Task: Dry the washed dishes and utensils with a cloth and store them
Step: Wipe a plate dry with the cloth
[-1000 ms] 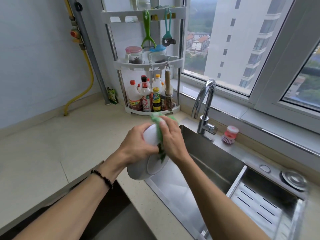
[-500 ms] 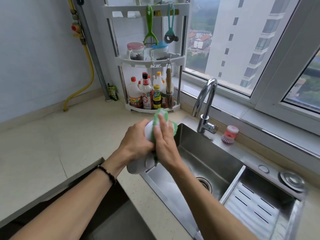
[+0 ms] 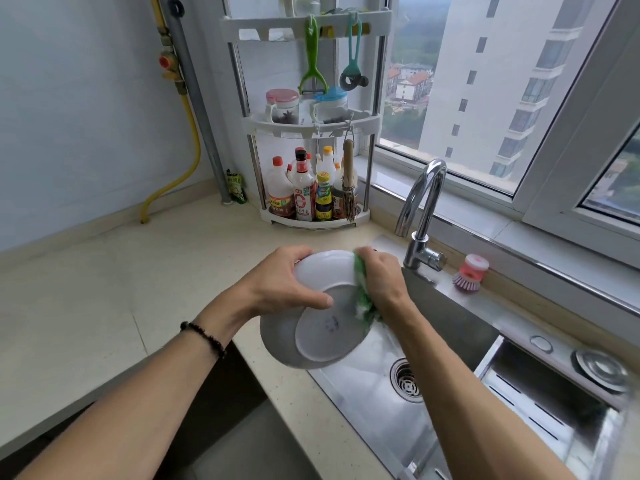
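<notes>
A white plate (image 3: 318, 327) is held tilted over the left edge of the steel sink (image 3: 450, 327), its underside and foot ring facing me. My left hand (image 3: 287, 282) grips its upper left rim, thumb lying on the underside. My right hand (image 3: 384, 278) holds a green and white cloth (image 3: 363, 296) bunched against the plate's right rim. Part of the cloth is hidden under my fingers.
A chrome faucet (image 3: 420, 216) rises behind the sink, with a pink dish brush (image 3: 469, 273) to its right. A white corner rack (image 3: 311, 133) with bottles and jars stands at the back. The beige counter (image 3: 104, 289) spreads left. The drain (image 3: 407, 379) lies below the plate.
The plate has turned so its underside faces me more fully. My right hand with the cloth has slid from the plate's middle to its right rim.
</notes>
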The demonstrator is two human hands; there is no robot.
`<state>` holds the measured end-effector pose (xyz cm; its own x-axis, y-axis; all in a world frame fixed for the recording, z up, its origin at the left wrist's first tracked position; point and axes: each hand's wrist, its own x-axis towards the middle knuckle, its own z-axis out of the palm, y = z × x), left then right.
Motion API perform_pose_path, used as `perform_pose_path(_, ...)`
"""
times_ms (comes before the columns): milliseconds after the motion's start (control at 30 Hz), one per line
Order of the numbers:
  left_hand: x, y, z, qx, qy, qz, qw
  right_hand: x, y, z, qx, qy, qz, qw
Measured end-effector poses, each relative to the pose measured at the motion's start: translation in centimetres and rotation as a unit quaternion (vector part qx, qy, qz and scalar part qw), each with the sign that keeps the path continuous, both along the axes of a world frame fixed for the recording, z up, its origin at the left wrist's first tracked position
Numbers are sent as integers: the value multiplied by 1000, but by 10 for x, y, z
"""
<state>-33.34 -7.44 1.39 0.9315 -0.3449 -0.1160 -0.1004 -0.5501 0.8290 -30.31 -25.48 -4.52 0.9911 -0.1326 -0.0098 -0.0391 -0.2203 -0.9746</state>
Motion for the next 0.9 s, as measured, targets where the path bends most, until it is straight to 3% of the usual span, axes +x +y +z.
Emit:
perform_pose_path(100,7,-6,4,59,7,-34,998,-2,8,8,-52,-53,36,997)
perform_pose_path(267,9,-7,-9,27,-42,33,998,-16,36,-9,-151,-142,85,975)
perform_pose_path(333,6,-6,-11,22,-55,40,997,-16,34,-11,-88,-143,65,984)
perform_pose_path(433,1,-6,-11,39,-78,59,994,-5,24,-11,49,-41,27,998)
perform_pose_path(533,0,-14,-13,64,-117,108,985,-12,42,-15,-21,-96,77,992)
perform_pose_path(633,-2,-15,-13,60,-130,108,984,-11,43,-13,24,-115,74,990)
perform_pose_path(733,-5,-12,-13,36,-131,104,985,1,30,-7,75,-55,9,996)
perform_pose_path(833,-2,-21,-11,47,-137,124,982,-8,45,-7,9,-97,40,994)
perform_pose_path(900,-2,-24,-9,52,-141,113,982,-13,46,-13,28,-119,52,991)
